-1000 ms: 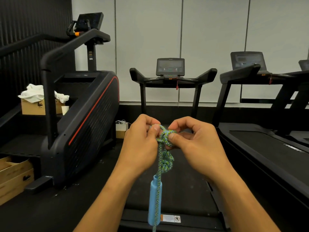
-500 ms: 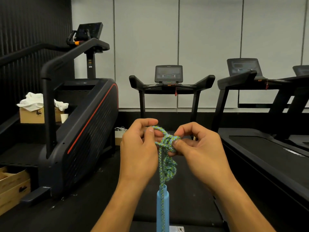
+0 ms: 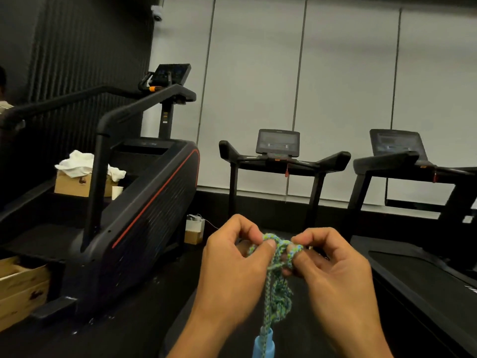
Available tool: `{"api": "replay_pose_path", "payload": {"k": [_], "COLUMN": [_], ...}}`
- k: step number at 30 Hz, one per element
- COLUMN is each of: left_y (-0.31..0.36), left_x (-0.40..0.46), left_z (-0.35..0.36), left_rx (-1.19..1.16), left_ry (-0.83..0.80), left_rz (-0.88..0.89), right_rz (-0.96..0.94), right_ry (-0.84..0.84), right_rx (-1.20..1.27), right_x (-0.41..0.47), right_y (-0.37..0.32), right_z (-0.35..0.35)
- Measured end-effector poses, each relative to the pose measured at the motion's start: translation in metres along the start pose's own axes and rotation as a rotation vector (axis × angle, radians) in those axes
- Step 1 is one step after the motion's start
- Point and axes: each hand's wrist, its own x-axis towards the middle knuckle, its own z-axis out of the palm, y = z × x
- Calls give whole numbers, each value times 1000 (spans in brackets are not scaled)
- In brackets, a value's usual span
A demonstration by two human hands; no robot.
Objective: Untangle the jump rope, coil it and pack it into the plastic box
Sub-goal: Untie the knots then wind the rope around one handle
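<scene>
A green-and-blue braided jump rope hangs knotted between both hands in front of me. My left hand pinches a loop at the top of the tangle with thumb and forefinger. My right hand pinches the neighbouring strands, its fingers curled round them. Below the knot the rope runs down into a light-blue handle that dangles at the bottom edge of the view. The plastic box is not in view.
A black stair-climber machine stands to the left. Two treadmills face me along the grey wall. Cardboard boxes with white cloth sit far left, wooden crates at the lower left, a small paper bag on the floor.
The view has tilted up and to the left, so hands and rope sit lower in view. Both hands still work the knot; the handle has dropped to the bottom edge.
</scene>
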Motion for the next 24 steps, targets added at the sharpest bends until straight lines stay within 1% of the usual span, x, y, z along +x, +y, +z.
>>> {"api": "replay_pose_path", "payload": {"k": [4, 9, 11, 18, 20, 24], "left_y": [3, 10, 10, 8, 8, 12], "left_x": [0, -1, 0, -3, -4, -8], "left_z": [5, 15, 17, 26, 30, 36], "left_rx": [-67, -297, -348, -364, -397, -485], "left_ry": [56, 101, 119, 156, 148, 60], "left_rz": [-20, -116, -145, -137, -131, -177], "right_rz": [-4, -21, -22, -16, 3, -8], "right_ry": [8, 7, 17, 25, 11, 3], "right_rx": [22, 53, 51, -16, -19, -73], "right_x": [2, 1, 0, 3, 3, 3], "right_y": [2, 5, 7, 7, 5, 3], "right_z": [-1, -1, -1, -12, -15, -23]}}
